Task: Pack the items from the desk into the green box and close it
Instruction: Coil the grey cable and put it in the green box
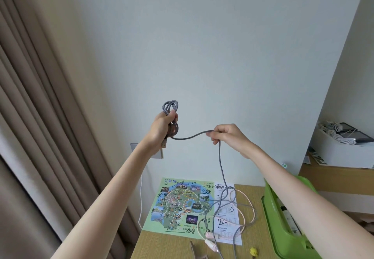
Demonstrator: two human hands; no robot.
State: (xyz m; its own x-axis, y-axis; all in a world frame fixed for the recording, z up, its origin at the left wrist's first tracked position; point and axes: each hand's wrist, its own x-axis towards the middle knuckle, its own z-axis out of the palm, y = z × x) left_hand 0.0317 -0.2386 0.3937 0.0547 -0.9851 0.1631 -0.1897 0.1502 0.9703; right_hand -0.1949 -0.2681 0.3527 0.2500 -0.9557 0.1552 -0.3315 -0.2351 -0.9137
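Grey braided cable (220,151) is in both our hands, lifted high over the table (172,244). Our left hand (164,125) has its grip clamped on the coiled part, and loops stand out above and below the fist. Our right hand (228,134) pinches the loose strand between thumb and fingers, so this grip is closed on the cable too. From there the cable falls down, and its end part lies on a paper map (178,204), crossed with a pink cable (209,234). The green box (279,230) stands open at the right side of the table, partly under our right forearm.
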